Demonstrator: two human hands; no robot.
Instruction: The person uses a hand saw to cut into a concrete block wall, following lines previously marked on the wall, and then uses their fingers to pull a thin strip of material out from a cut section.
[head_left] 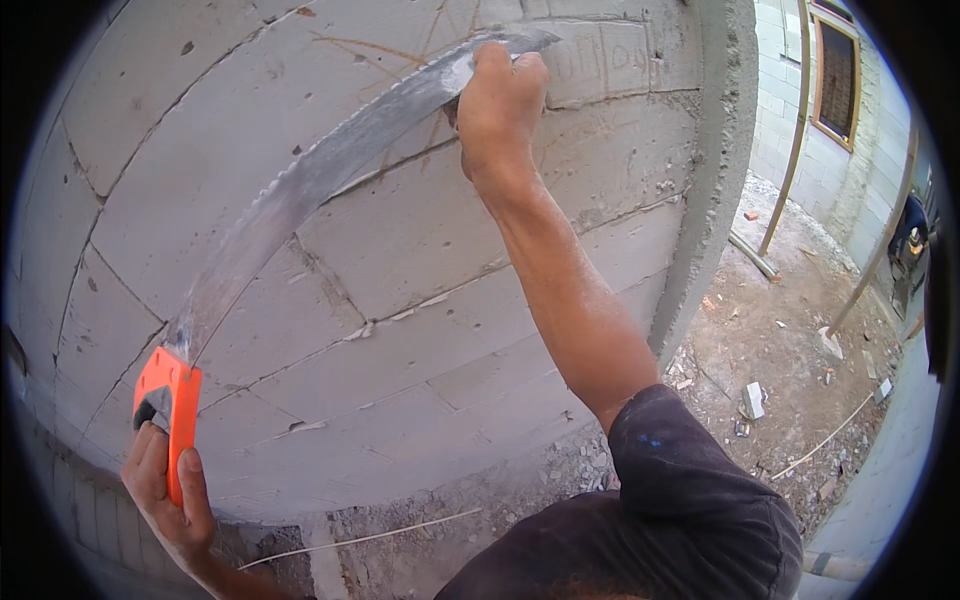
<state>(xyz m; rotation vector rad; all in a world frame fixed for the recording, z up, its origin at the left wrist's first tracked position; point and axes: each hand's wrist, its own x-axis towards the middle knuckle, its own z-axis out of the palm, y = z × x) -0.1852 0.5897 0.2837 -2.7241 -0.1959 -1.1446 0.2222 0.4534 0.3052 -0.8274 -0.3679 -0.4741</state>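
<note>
A long hand saw with a dusty grey blade [300, 190] and an orange handle [168, 410] lies flat across the face of a grey block wall [420, 270]. My left hand [165, 490] grips the orange handle at the lower left. My right hand [498, 105] holds the far tip of the blade against the wall at the upper middle, fingers curled over it. The blade runs diagonally between the two hands. My dark sleeve [690, 490] shows at the lower right.
The wall ends in a rough corner [720, 160] at the right. Beyond it is dirt ground [790, 330] strewn with rubble and block scraps, slanted metal poles [795, 130], a white block building with a window [835, 80], and a thin cord along the ground [370, 538].
</note>
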